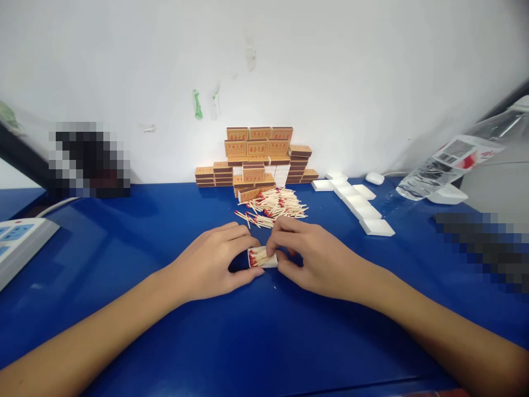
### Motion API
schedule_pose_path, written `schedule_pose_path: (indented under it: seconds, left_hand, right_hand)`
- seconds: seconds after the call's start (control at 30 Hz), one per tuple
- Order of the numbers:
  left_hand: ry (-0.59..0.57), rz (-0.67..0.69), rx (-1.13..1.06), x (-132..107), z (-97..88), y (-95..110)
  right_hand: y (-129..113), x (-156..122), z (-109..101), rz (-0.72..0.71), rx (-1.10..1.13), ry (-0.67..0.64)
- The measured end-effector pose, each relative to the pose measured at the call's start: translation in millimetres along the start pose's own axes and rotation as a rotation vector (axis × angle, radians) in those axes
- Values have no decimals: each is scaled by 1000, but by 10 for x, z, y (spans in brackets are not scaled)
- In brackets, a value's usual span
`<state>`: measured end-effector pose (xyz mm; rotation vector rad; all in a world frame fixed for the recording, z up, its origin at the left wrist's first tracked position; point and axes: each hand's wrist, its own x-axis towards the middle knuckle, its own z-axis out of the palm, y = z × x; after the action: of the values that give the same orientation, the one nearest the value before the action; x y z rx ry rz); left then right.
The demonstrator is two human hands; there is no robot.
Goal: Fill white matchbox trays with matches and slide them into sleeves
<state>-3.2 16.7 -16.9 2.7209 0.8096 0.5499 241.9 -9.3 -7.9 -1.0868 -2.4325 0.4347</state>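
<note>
A small white matchbox tray [270,264] lies on the blue table in front of me, filled with red-tipped matches [258,256]. My left hand [221,256] grips the tray from the left, thumb along its near side and fingers at the far side. From the right, my right hand [308,251] has its bent fingers on the matches at the tray's right end, the thumb close by; its fingertips are partly hidden. Just beyond both hands is a loose heap of matches [281,203], their red heads mostly pointing left.
Orange matchboxes [257,148] stand stacked against the wall behind the heap. White empty trays [359,205] form a staggered row to the right. A plastic bottle [448,157] leans at the far right, near a white rounded case [374,178]. A power strip [25,245] sits at the left edge.
</note>
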Motion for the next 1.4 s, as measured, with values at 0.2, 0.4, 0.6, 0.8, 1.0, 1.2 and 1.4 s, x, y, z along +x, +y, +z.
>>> schedule_pose_path:
  seconds: [0.2,0.4,0.6,0.8,1.0,1.2,1.4]
  left_hand:
    - [6,8,29,-3,6,8]
    - [19,23,45,-9,13,-3]
    - [22,25,52,-3,11,-7]
    - [15,31,63,-6,15,-10]
    - [13,29,68,-9,19,-17]
    - [11,35,66,-4,17,-10]
    - [9,26,65,-9,20,-4]
  right_hand:
    - [3,-14,-5,-7,-25,-32]
    - [-4,-14,-33,17,-55,-27]
    - [-17,1,-35,41,-34,-64]
    - [24,4,6,14,-84,-17]
    - [21,17,-1,80,-89,-8]
    - [45,6,-8,139,-26,-97]
    - [1,40,52,147,0,-26]
